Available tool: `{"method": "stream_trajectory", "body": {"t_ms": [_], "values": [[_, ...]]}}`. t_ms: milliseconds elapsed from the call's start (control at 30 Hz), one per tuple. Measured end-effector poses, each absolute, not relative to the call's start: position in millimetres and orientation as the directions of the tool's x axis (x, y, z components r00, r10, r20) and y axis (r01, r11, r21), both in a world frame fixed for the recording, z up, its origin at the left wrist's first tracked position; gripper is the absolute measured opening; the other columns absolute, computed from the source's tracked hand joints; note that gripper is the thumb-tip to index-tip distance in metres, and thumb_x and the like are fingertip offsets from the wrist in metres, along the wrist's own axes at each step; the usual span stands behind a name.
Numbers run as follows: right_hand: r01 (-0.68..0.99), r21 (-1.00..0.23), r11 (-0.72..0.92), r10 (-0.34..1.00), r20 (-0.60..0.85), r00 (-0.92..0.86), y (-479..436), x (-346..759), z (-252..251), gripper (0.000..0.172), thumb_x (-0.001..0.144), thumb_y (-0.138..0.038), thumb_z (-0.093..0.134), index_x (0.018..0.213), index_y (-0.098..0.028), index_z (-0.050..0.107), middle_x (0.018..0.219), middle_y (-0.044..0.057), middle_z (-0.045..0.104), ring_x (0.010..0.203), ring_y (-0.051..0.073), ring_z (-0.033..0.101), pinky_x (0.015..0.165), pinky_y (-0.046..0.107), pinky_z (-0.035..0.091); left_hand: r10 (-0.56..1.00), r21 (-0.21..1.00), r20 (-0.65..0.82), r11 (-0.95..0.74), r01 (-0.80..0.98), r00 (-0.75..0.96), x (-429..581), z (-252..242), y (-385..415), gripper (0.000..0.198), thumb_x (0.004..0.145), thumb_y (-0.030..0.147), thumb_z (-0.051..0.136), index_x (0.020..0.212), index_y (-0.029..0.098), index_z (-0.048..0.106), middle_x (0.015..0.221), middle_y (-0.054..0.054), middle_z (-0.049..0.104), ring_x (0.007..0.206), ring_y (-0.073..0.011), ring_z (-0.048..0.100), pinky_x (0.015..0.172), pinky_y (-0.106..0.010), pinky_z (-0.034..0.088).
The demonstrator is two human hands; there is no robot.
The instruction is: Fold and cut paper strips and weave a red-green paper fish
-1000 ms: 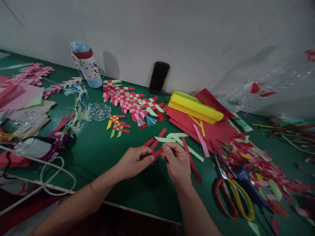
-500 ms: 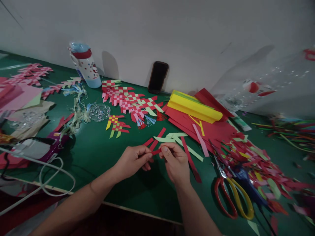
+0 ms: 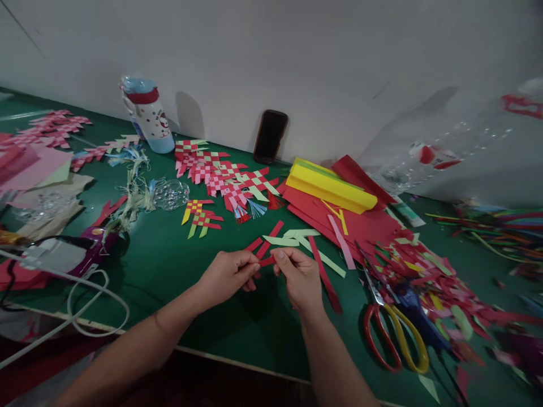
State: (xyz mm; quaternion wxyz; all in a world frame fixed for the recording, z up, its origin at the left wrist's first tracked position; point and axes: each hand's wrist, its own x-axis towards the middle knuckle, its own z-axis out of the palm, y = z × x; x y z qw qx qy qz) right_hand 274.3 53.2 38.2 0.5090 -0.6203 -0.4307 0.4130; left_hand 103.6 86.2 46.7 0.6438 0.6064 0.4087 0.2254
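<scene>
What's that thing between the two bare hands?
In the head view, a narrow red paper strip bridges the gap, pinched by the left hand and the right hand.

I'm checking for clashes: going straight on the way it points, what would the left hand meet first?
Likely the right hand, gripping the same red strip as the left hand; depth is unclear.

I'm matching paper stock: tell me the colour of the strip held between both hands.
Red; the strip shows best in the head view.
</scene>
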Motion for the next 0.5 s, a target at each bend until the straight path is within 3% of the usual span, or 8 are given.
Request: {"method": "stream_trajectory", "body": {"t_ms": [100,200,267,333,433,500], "values": [[0.189,-0.978,-0.086,0.964,-0.034,0.263,54,276,40,0.031,0.081,-0.049,0.065,0.082,-0.019,0.073,0.057,-0.001,0.059,0.056,0.013,0.053,0.057,0.026,0.043,0.792,0.964,-0.235,0.113,0.242,0.564,102,46,89,0.024,0.088,0.037,0.052,0.078,0.017,0.058,0.073,-0.001,0.067,0.058,-0.0108,0.065,0.053,-0.018,0.048],[0.252,-0.967,-0.047,0.964,0.023,0.266,62,288,44,0.039,0.085,-0.049,0.059,0.109,-0.020,0.069,0.082,0.004,0.069,0.069,0.016,0.060,0.063,0.028,0.047,0.846,0.924,-0.137,-0.078,0.374,0.514,96,44,96,0.024,0.090,0.035,0.047,0.080,0.018,0.061,0.073,-0.001,0.068,0.059,-0.0113,0.065,0.054,-0.019,0.046],[0.440,-0.898,-0.023,0.958,0.106,0.266,74,301,48,0.043,0.089,-0.048,0.052,0.121,-0.021,0.063,0.100,0.008,0.070,0.080,0.019,0.062,0.067,0.031,0.049,0.894,0.851,-0.053,-0.192,0.489,0.444,91,42,103,0.025,0.090,0.033,0.044,0.080,0.019,0.062,0.070,0.000,0.067,0.061,-0.0127,0.063,0.057,-0.022,0.045],[0.745,-0.667,0.004,0.973,0.174,0.150,91,315,52,0.038,0.092,-0.042,0.046,0.118,-0.021,0.063,0.110,0.010,0.068,0.093,0.022,0.062,0.076,0.035,0.049,0.921,0.786,0.013,-0.250,0.565,0.390,88,40,109,0.022,0.088,0.029,0.045,0.080,0.020,0.063,0.070,-0.001,0.064,0.065,-0.0153,0.060,0.064,-0.026,0.044],[0.842,-0.539,0.014,0.979,0.178,0.098,121,329,50,0.027,0.086,-0.030,0.053,0.106,-0.017,0.068,0.111,0.013,0.068,0.107,0.028,0.057,0.097,0.045,0.037,0.924,0.709,0.095,-0.325,0.626,0.372,88,33,116,0.015,0.082,0.022,0.051,0.074,0.020,0.064,0.074,-0.003,0.062,0.078,-0.0192,0.056,0.081,-0.034,0.042],[0.876,-0.481,0.001,0.986,0.147,0.079,136,332,44,0.024,0.080,-0.029,0.061,0.098,-0.015,0.069,0.105,0.015,0.068,0.104,0.029,0.057,0.098,0.047,0.034,0.921,0.664,0.131,-0.356,0.657,0.366,89,27,117,0.014,0.080,0.019,0.053,0.072,0.019,0.065,0.076,-0.005,0.061,0.083,-0.0216,0.055,0.088,-0.038,0.039]]}}
